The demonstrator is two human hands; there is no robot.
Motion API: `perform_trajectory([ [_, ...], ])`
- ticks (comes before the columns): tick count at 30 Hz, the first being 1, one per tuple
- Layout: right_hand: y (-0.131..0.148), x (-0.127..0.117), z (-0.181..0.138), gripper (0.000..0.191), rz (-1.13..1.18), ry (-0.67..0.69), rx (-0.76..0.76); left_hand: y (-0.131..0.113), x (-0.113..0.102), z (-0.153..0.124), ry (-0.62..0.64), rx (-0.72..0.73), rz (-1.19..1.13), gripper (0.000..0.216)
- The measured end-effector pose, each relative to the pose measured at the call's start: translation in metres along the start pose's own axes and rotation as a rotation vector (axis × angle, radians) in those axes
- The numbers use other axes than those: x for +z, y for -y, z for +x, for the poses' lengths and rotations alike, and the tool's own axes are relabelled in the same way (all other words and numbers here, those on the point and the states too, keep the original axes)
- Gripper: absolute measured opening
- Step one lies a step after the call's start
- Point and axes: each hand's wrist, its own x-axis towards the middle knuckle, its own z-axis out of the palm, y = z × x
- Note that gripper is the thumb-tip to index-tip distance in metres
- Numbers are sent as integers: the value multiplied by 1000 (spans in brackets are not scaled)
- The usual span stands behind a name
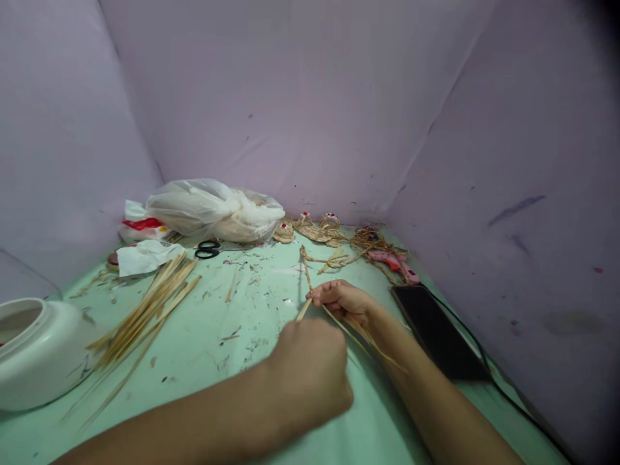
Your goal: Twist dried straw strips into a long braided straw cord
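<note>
My right hand (343, 299) pinches the lower end of a braided straw cord (308, 272), which runs away from me over the green surface. Loose straw strands (351, 332) trail from that pinch, under and beside my right wrist. My left hand (310, 368) is a closed fist in front, nearer to me, on a pale straw strand (304, 310) that leads up to the cord's end. The fingers of this fist are turned away from the camera and slightly blurred.
A straw bundle (150, 310), white pot (53, 349) and black-handled scissors (208, 249) lie left. Behind are a plastic bag (213, 210) and woven straw pieces (312, 230). On the right are a pink glue gun (392, 260), dark flat slab (438, 329) and black cable (484, 358).
</note>
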Motion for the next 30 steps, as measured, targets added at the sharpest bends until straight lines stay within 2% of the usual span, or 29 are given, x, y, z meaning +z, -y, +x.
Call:
perform_trajectory([
  [1, -1, -1, 1, 8, 5, 16, -5, 1, -12, 4, -74, -40, 37, 9],
  [3, -3, -2, 4, 6, 8, 39, -18, 11, -30, 20, -274, -127, -77, 19],
  [4, -4, -2, 5, 6, 9, 47, -24, 19, -35, 29, -247, -183, -202, 24],
  [5, -5, -1, 5, 5, 8, 54, -30, 28, -36, 38, -153, -271, -346, 24],
  [7, -4, 1, 5, 6, 1, 71, -37, 46, -31, 54, 134, -342, -639, 20],
  [8, -4, 2, 5, 7, -4, 79, -42, 54, -26, 60, 214, -350, -775, 18],
  [11, -3, 3, 2, 10, -30, 64, -76, 67, -12, 67, 283, -373, -980, 15],
  [15, -3, 2, 1, 8, -151, 15, -192, 62, -5, 65, 234, -444, -938, 10],
  [18, -7, 5, 3, 3, -335, -56, -310, 56, -1, 62, 112, -480, -829, 15],
  [20, -9, 7, 5, 5, -448, -160, -367, 55, 4, 61, 18, -484, -760, 16],
  [23, -10, 10, 6, 11, -555, -269, -371, 59, 13, 61, -114, -408, -691, 12],
  [26, -11, 8, 3, 13, -610, -300, -349, 63, 20, 61, -226, -263, -654, 11],
  [30, -13, 6, -3, 15, -632, -375, -334, 66, 26, 62, -261, -205, -684, 15],
])
